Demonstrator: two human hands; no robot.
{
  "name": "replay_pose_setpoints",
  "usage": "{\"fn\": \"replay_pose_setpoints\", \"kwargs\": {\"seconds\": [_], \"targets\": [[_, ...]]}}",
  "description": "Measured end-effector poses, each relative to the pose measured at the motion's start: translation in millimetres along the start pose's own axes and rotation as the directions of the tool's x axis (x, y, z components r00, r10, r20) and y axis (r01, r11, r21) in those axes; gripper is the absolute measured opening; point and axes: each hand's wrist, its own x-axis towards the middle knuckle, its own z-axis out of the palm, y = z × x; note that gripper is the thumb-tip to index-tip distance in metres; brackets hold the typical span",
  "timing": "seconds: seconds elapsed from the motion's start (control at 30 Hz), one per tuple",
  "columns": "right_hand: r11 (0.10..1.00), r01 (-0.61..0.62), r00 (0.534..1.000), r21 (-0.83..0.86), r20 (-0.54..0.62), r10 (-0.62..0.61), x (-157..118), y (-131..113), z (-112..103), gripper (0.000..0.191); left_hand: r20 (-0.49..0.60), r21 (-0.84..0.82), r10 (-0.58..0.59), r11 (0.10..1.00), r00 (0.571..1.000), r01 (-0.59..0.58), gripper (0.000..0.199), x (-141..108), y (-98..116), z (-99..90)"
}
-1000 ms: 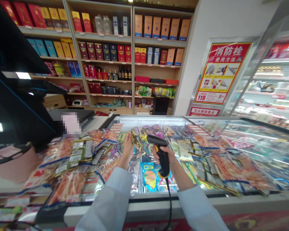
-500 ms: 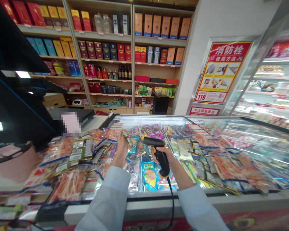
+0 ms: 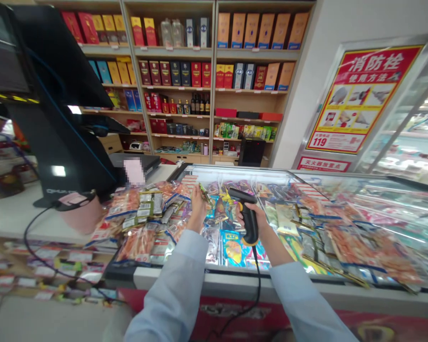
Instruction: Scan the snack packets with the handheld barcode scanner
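My left hand point(image 3: 198, 206) is closed on a small, narrow packet point(image 3: 204, 194), held above the glass-topped freezer point(image 3: 214, 169). My right hand point(image 3: 261, 221) grips a black handheld barcode scanner point(image 3: 250, 221) by its handle. The scanner's head points left toward the packet, with a gap between them. Its cable drops over the freezer's front edge. Left of my left hand, bags of reddish-orange food point(image 3: 139, 241) lie with silver-and-green packets point(image 3: 150, 204) on top of them. More such bags point(image 3: 356, 244) rest on the glass to the right.
A black checkout terminal point(image 3: 67, 114) stands on the white counter point(image 3: 17, 213) at left, beside a pink container point(image 3: 82, 213). Shelves of boxed goods point(image 3: 174, 75) line the back wall. A red fire-hydrant poster point(image 3: 367, 99) hangs at right. Colourful packages point(image 3: 233, 249) show through the freezer glass.
My view has turned left, bringing more of the terminal and counter into sight. The scanner's head now tilts slightly upward at its front. Both hands keep their hold.
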Motion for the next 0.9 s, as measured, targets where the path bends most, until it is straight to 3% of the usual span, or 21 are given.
{"fn": "replay_pose_setpoints", "kwargs": {"seconds": [0.13,0.27,0.33,0.43,0.53,0.63,0.7,0.77,0.9], "targets": [[0.999,0.048,0.997,-0.015,0.059,-0.047,5,-9,24,0.027,-0.039,-0.015,0.096,0.995,0.995,-0.097,0.017,-6,23,5.2],[0.996,0.094,0.989,-0.001,0.114,-0.094,20,-12,49,0.025,0.051,0.149,0.331,0.930,0.942,-0.335,0.033,1,76,-1.7],[0.994,0.108,0.985,0.031,0.132,-0.112,30,-7,59,0.026,0.058,0.313,0.475,0.827,0.878,-0.467,0.036,10,109,-13.5],[0.989,0.111,0.980,0.093,0.156,-0.125,46,11,70,0.027,0.061,0.651,0.653,0.547,0.755,-0.526,0.036,29,156,-41.2],[0.986,0.081,0.978,0.147,0.177,-0.106,61,39,77,0.029,0.046,0.883,0.694,0.308,0.718,-0.355,0.031,47,192,-73.8],[0.983,0.030,0.983,0.183,0.172,-0.063,71,70,82,0.029,-0.013,0.988,0.654,0.123,0.757,-0.090,0.028,59,211,-101.3],[0.981,-0.012,0.990,0.192,0.142,-0.016,74,88,84,0.030,-0.079,0.996,0.629,0.019,0.773,0.087,0.029,60,212,-114.1],[0.981,-0.063,0.992,0.185,0.121,0.041,74,100,85,0.031,-0.125,0.975,0.634,-0.063,0.763,0.212,0.031,58,207,-123.1],[0.975,-0.140,0.983,0.171,0.142,0.117,72,110,82,0.032,-0.068,0.924,0.701,-0.224,0.710,0.309,0.036,51,186,-133.8]]}}
